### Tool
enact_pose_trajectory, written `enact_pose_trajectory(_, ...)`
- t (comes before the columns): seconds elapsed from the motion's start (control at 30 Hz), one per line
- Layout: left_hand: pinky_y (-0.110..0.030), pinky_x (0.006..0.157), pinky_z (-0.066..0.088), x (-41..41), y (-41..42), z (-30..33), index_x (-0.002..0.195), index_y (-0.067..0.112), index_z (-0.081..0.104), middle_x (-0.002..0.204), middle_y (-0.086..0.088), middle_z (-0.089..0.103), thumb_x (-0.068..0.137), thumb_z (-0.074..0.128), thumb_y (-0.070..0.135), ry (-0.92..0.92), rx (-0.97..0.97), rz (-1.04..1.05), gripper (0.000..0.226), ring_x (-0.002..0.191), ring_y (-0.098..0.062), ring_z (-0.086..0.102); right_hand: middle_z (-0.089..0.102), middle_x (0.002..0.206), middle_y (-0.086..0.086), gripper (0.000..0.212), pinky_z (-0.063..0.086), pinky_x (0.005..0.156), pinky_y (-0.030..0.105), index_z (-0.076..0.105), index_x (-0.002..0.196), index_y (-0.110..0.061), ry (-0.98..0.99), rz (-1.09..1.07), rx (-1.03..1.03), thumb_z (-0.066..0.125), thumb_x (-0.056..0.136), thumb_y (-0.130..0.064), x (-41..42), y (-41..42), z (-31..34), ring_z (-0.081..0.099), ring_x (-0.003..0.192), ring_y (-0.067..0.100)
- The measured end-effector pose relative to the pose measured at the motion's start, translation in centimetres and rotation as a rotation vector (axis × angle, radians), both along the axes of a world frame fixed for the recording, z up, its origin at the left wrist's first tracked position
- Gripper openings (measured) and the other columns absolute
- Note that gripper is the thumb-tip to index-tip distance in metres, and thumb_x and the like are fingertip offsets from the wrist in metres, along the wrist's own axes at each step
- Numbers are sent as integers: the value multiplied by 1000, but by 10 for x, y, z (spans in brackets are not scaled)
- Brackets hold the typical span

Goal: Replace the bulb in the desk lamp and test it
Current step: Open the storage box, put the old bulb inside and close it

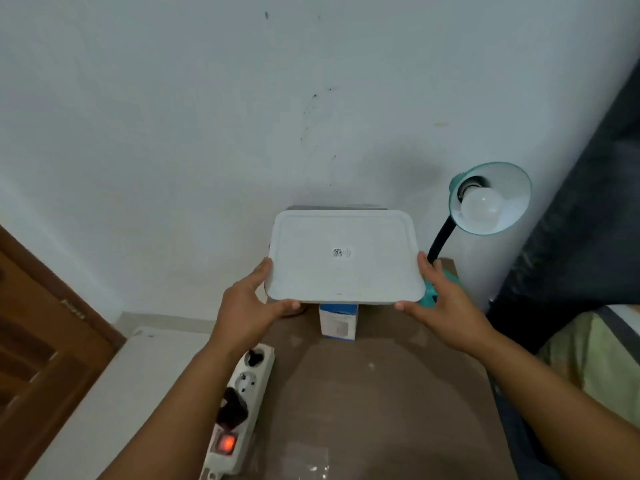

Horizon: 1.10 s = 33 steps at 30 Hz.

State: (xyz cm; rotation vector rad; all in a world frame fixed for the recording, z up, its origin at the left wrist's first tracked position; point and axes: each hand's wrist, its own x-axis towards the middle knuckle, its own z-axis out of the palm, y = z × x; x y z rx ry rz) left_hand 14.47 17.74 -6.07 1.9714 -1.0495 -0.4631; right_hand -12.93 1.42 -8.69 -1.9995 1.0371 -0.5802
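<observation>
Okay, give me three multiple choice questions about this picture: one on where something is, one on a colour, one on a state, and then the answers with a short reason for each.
1. Where does the desk lamp stand relative to the white lid?
A. To its right
B. To its left
C. On top of it

2. What colour is the lamp's shade?
A. Red
B. Teal
C. Yellow

3. What is the state of the switch on the power strip?
A. Glowing orange-red
B. Dark
C. Covered with tape

Answers:
1. A, since the lamp rises by the wall on the right, past the right hand.
2. B, since the shade around the white bulb is teal.
3. A, since the rocker switch at the near end of the strip glows orange-red, while the left hand and the right one grip the lid's edges.
</observation>
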Motion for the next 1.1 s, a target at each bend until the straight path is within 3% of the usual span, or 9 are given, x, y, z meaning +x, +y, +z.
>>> enact_pose_trajectory(0.17, -32, 114, 39, 47, -42, 4, 156, 24, 41, 155, 8, 49, 74, 91, 31, -17, 80, -27, 97, 144, -15, 44, 2, 165, 1, 104, 12, 118, 30, 5, 156, -34, 30, -28, 15, 74, 79, -48, 34, -35, 2, 1, 150, 10)
enact_pose_trajectory(0.33, -24, 105, 40, 73, -74, -3, 156, 19, 41, 152, 6, 51, 75, 91, 20, 82, 64, -43, 95, 134, -6, 49, 5, 165, -1, 107, 14, 120, 35, 7, 156, -33, 35, -32, 26, 73, 75, -58, 57, -61, -6, 0, 150, 10)
enact_pose_trajectory(0.47, -13, 95, 43, 80, -88, -10, 156, 17, 39, 149, 5, 55, 77, 89, 13, 136, 65, -57, 93, 126, -4, 55, 19, 161, -9, 105, 20, 120, 33, 12, 157, -24, -35, -32, 31, 77, 77, -46, 66, -72, -13, 14, 149, 9)
enact_pose_trajectory(0.57, -2, 81, 43, 82, -95, -13, 156, 16, 39, 142, 10, 58, 80, 86, 9, 177, 57, -56, 90, 119, -4, 59, 27, 158, -12, 121, 29, 119, 36, 16, 156, -25, -114, -47, 104, 79, 61, -64, 69, -75, -16, 29, 144, 5)
enact_pose_trajectory(0.63, -10, 89, 45, 84, -94, -14, 156, 15, 38, 146, 5, 58, 79, 87, 11, 197, 42, -39, 92, 123, -8, 60, 30, 158, -12, 132, 32, 118, 41, 17, 156, -25, -168, -32, 158, 78, 50, -74, 68, -74, -20, 33, 142, 5)
enact_pose_trajectory(0.73, -14, 90, 45, 84, -97, -14, 156, 14, 39, 145, 2, 59, 78, 88, 12, 210, 30, -12, 92, 122, -8, 60, 34, 158, -7, 128, 36, 116, 41, 19, 155, -22, -232, -22, 221, 84, 51, -60, 69, -77, -16, 39, 140, 6)
enact_pose_trajectory(0.9, -7, 85, 44, 74, -98, -23, 156, 12, 38, 148, 1, 57, 78, 88, 10, 205, 56, -21, 93, 119, -4, 57, 36, 157, -2, 111, 34, 116, 36, 22, 155, -15, -232, -10, 241, 86, 65, -28, 61, -82, -18, 40, 139, 8)
enact_pose_trajectory(1.0, -14, 94, 43, 75, -95, -28, 157, 13, 37, 150, 0, 55, 79, 88, 14, 206, 84, -7, 93, 125, -6, 56, 36, 157, -5, 124, 33, 117, 37, 19, 156, -18, -168, -24, 222, 84, 55, -53, 60, -75, -24, 39, 140, 7)
enact_pose_trajectory(1.1, -7, 84, 41, 79, -97, -25, 158, 17, 36, 147, 2, 58, 82, 86, 19, 155, 118, -18, 91, 125, -8, 58, 32, 158, -7, 129, 31, 118, 38, 15, 156, -25, -80, -16, 156, 74, 54, -75, 63, -79, -21, 35, 141, 8)
